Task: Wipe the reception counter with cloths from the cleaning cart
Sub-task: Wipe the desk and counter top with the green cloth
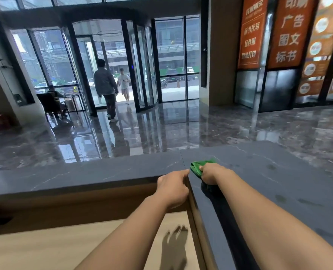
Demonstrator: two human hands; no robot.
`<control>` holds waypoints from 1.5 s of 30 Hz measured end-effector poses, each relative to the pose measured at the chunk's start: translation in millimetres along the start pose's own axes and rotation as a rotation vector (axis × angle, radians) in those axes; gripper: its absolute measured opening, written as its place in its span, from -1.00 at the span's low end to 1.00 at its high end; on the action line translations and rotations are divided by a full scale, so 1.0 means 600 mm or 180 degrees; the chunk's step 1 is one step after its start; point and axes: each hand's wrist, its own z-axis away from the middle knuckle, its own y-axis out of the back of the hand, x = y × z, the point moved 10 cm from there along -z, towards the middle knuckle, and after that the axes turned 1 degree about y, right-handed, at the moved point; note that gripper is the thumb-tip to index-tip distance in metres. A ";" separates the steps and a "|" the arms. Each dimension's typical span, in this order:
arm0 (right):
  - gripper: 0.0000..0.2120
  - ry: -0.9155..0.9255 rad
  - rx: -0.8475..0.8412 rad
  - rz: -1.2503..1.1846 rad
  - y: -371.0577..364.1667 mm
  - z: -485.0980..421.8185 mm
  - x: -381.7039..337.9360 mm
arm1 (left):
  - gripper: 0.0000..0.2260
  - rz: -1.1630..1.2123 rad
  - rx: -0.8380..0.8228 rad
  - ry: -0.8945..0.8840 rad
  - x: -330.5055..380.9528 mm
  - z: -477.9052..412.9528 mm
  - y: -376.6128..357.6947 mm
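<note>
Bunched green cloth [197, 167] on dark marble counter [278, 172], right hand [213, 173] gripping

The table [103, 176] was a dark grey stone top with thin pale veins, laid out in an L. One run lay across the far side and the other came down the right, and the two met at a seam by the inner corner. The right run carried a few dull smudges (whether damp or dirt could not be told). The cloth [196, 168] was bright green and bunched into a wad. It lay on the right run just beside that inner corner, gripped by the right hand [212, 173], with only its far end showing.
</note>
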 end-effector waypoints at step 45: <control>-0.46 0.0820 0.0461 0.0036 0.064 -0.245 0.228 | -0.45 -0.0796 0.0022 0.0654 0.078 -0.173 -0.132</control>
